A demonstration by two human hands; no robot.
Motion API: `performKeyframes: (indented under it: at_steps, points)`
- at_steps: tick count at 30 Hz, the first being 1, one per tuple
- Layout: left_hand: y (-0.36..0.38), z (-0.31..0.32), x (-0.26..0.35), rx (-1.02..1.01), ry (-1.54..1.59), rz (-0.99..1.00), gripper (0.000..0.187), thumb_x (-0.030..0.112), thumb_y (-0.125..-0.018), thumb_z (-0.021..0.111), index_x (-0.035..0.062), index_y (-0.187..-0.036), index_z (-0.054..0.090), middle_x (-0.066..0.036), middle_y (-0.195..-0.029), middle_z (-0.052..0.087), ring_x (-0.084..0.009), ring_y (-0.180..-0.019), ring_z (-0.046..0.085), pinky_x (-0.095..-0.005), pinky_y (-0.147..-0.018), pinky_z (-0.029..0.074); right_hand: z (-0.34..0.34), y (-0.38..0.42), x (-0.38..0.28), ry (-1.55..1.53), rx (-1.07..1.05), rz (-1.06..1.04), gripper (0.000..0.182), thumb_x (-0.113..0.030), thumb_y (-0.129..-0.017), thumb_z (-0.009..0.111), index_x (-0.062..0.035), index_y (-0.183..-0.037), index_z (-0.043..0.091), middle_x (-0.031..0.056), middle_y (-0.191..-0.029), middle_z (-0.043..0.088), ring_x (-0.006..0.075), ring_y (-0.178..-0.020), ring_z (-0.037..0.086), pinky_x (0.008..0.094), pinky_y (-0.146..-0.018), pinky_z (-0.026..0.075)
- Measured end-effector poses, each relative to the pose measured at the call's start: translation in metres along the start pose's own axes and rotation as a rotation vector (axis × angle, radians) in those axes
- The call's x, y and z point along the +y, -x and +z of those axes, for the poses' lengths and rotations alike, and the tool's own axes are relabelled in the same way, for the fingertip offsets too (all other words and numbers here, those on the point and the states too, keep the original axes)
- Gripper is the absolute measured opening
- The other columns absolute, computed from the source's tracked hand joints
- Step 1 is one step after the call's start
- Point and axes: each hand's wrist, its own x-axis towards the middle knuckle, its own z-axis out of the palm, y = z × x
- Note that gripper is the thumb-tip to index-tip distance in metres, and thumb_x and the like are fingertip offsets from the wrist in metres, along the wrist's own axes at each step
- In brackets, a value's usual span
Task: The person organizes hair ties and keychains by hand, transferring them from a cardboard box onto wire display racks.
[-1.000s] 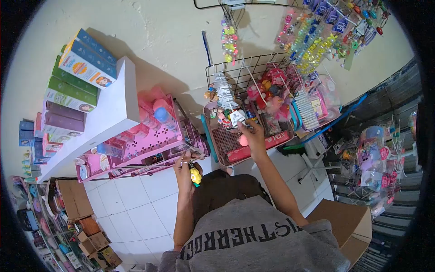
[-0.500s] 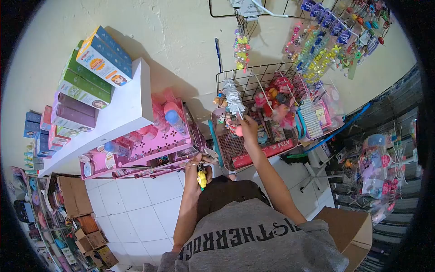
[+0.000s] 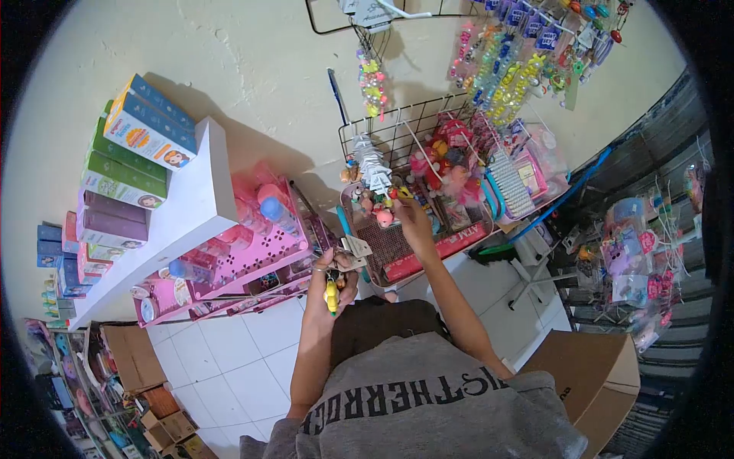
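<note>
My left hand point(image 3: 329, 283) is closed around a keychain with a yellow figure point(image 3: 331, 297) that dangles below the fingers. Its pale card tag point(image 3: 356, 251) sticks out above the hand. My right hand point(image 3: 414, 223) reaches to a row of hanging keychains with white tags point(image 3: 372, 167) on the wire rack. Its fingers are pinched at a small red and yellow keychain point(image 3: 397, 194) at the front of that row; part of it is hidden by the fingers. A pink round charm point(image 3: 384, 218) hangs just left of the right hand.
Under the rack sits a mesh basket point(image 3: 372, 243) with a red box point(image 3: 436, 255). Pink shelving point(image 3: 252, 264) with bottles stands left, below a white shelf point(image 3: 218, 172) of boxes. Beaded strands point(image 3: 372, 84) hang above. An open cardboard box point(image 3: 573, 382) is at right.
The view has shifted, so the rack sits further left. The left hand's card tag now shows more fully. At the front of the row, a red and yellow keychain now shows by the right fingertips.
</note>
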Motion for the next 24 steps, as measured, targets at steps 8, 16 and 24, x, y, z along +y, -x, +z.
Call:
performKeyframes:
  at_steps: [8,16,24]
  points:
    - [0.000,0.018,-0.003,-0.138,-0.087,-0.121,0.031,0.034,-0.080,0.037,0.0069,-0.069,0.048,-0.010,-0.055,0.045,-0.0103,-0.028,0.030,-0.0198,-0.025,0.022,-0.021,0.070,-0.094,-0.364,-0.366,0.180,0.027,-0.025,-0.076,0.049,-0.0013,-0.088,0.049,0.0036,-0.081,0.053,0.0116,-0.073,0.050,0.0234,-0.062,0.039]
    - [0.004,0.033,0.001,-0.086,-0.165,-0.099,0.031,0.032,-0.078,0.041,0.0040,-0.069,0.047,-0.010,-0.054,0.046,-0.0108,-0.028,0.033,-0.0201,-0.026,0.022,-0.031,0.070,-0.109,-0.447,-0.422,0.208,0.019,-0.010,-0.068,0.058,-0.0012,-0.082,0.051,0.0030,-0.085,0.051,0.0096,-0.077,0.047,0.0227,-0.068,0.037]
    - [0.002,0.032,-0.010,-0.158,-0.284,-0.122,0.031,0.035,-0.080,0.037,0.0061,-0.072,0.045,-0.006,-0.046,0.040,-0.0085,-0.027,0.029,-0.0190,-0.025,0.021,-0.029,0.052,-0.142,-0.323,-0.195,-0.245,0.009,-0.005,-0.068,0.058,-0.0013,-0.075,0.052,0.0011,-0.072,0.050,0.0080,-0.070,0.046,0.0215,-0.065,0.036]
